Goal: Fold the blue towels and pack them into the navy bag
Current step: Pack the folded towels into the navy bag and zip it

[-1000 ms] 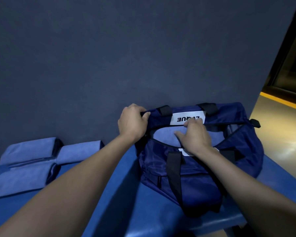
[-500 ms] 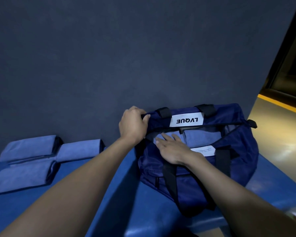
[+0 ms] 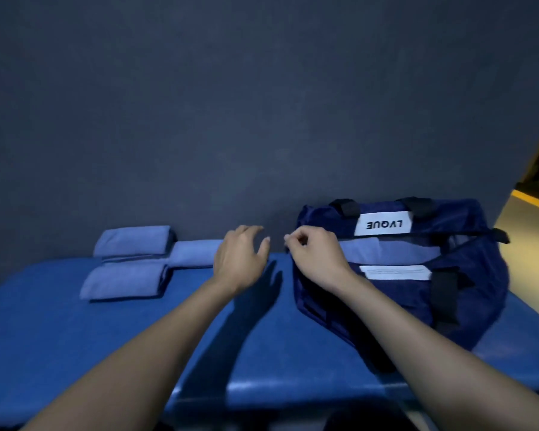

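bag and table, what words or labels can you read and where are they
"LVQUE": black letters, upside down from this view, on the white patch on the far side of the navy bag.
White tag on the bag's near side: fine print, too small and blurred to read.
No other text shows.

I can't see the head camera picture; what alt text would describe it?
A navy bag sits open on a blue table with a folded towel inside; the right hand pinches its left end, and the left hand reaches toward three folded towels.
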